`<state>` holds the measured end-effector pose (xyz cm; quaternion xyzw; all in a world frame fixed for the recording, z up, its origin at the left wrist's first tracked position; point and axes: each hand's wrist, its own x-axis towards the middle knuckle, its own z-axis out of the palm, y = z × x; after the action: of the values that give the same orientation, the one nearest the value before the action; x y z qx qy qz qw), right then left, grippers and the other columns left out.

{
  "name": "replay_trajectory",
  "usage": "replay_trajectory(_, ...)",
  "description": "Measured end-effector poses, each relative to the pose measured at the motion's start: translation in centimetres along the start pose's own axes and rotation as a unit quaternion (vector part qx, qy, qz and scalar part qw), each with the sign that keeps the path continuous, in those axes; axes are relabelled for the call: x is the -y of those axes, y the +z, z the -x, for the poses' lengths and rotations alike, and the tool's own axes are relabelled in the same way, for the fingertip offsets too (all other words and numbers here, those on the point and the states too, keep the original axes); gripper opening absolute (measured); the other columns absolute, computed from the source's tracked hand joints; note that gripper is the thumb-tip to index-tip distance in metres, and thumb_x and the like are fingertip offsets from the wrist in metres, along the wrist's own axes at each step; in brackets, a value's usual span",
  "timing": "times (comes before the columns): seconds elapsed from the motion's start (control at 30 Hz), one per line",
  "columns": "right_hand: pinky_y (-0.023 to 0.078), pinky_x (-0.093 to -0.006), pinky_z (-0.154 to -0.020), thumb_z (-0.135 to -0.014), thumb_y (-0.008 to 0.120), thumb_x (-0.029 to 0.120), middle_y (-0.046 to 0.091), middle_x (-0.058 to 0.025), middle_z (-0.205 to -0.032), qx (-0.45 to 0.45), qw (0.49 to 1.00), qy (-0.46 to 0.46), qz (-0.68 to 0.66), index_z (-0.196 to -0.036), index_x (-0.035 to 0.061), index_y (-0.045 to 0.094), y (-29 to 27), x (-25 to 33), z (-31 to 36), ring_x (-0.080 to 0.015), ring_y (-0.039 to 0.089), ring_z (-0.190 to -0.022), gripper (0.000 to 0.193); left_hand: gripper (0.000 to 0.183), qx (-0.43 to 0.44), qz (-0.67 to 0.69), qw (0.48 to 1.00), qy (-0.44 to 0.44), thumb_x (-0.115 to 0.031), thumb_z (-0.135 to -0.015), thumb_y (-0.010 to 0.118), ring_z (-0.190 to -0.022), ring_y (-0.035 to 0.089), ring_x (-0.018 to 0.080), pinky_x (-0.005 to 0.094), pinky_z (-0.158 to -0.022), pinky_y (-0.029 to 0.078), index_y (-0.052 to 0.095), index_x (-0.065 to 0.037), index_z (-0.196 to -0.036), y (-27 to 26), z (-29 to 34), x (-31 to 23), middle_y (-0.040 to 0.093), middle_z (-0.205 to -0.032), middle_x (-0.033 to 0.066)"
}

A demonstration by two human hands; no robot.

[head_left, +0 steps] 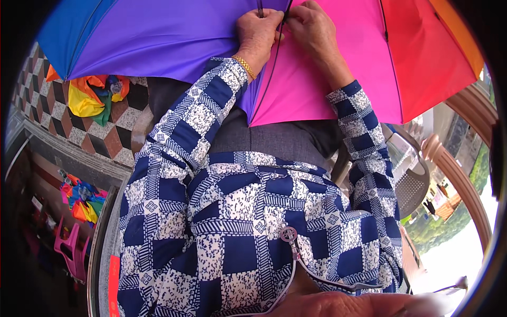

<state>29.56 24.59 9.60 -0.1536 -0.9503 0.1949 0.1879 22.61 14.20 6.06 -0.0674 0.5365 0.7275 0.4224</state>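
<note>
A rainbow umbrella [174, 37] is spread over my lap, its inner side with thin dark ribs facing me. Blue, purple, pink, red and orange panels show, and its top runs out of view. My left hand [259, 34], with a gold bracelet at the wrist, is closed at the edge of the purple panel, by a dark rib. Right beside it, my right hand [315, 26] pinches at the rib [274, 58] where purple meets pink. The fingertips of both hands nearly meet there. What exactly lies between them is too small to make out.
Crumpled multicoloured fabric [90, 100] lies on the patterned tile floor [95, 129] at left. Farther down on that side are a pink plastic stool [72, 248] and more bright fabric [83, 199]. At right stand a perforated grey chair [414, 185] and a brown railing [459, 179].
</note>
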Motion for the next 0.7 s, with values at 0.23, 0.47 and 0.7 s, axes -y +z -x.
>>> replay_trajectory(0.23,0.05,-0.0324,-0.075,-0.076,0.066,0.011,0.064,-0.008,-0.089,0.02,0.997,0.051,0.062,-0.084,0.0077,0.068,-3.0,-1.1,1.6,-0.0255,0.061,-0.086,0.009,0.014,-0.01,-0.003,1.0,0.009,-0.014,-0.081,0.066,-0.043,0.056,0.0126,0.0231,-0.04,0.041,0.061,-0.002,-0.079,-0.9,0.0,-0.1,0.058,-0.06,0.0031)
replay_trajectory(0.47,0.048,-0.035,-0.082,-0.087,0.058,0.009,0.066,-0.0064,-0.09,-0.157,0.9,0.246,-0.325,-0.086,0.0025,0.065,-5.6,-3.2,3.1,-0.0235,0.062,-0.09,0.009,0.014,0.004,-0.022,1.0,0.015,-0.013,-0.083,0.063,-0.044,0.055,0.0124,0.0244,-0.041,0.042,0.06,0.0,-0.082,-1.4,0.2,-0.6,0.052,-0.056,0.0013)
replay_trajectory(0.7,0.024,-0.025,-0.049,-0.094,0.047,0.01,0.03,0.0044,-0.056,-0.215,0.489,0.183,-0.825,-0.084,0.0035,0.053,-15.1,-10.8,6.7,-0.0084,0.027,-0.05,0.013,0.015,0.01,0.042,0.999,-0.015,-0.011,-0.088,0.06,-0.041,0.036,0.0106,0.0268,-0.041,0.036,0.057,0.003,-0.09,-2.1,-0.6,-0.8,0.037,-0.053,-0.002)
